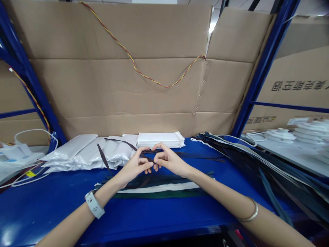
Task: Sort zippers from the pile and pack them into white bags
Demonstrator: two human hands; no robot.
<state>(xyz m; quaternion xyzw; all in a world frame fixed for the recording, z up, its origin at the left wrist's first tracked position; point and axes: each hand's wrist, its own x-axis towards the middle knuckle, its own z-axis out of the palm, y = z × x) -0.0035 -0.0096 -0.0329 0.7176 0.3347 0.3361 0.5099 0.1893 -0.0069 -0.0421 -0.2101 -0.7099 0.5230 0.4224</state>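
Observation:
My left hand point(136, 164) and my right hand point(171, 162) meet above the middle of the blue table, thumbs and fingertips pinched close together. Between them runs a dark brown zipper point(103, 158), a long narrow tape whose loose ends stick out past my left hand. The part at my fingertips is small and partly covered by the fingers. More dark tape point(200, 156) stretches to the right behind my right hand; whether it belongs to the same piece I cannot tell. Under my hands lie several flat zippers, among them a white one point(164, 187) and a dark green one point(159, 195).
White plastic packets point(84, 151) lie at the back left, beside a white stack point(160, 139). A large bundle of dark and white zippers point(246, 164) spreads along the right. Cardboard point(128, 85) walls the back between blue posts point(259, 79). White cables point(33, 181) lie left.

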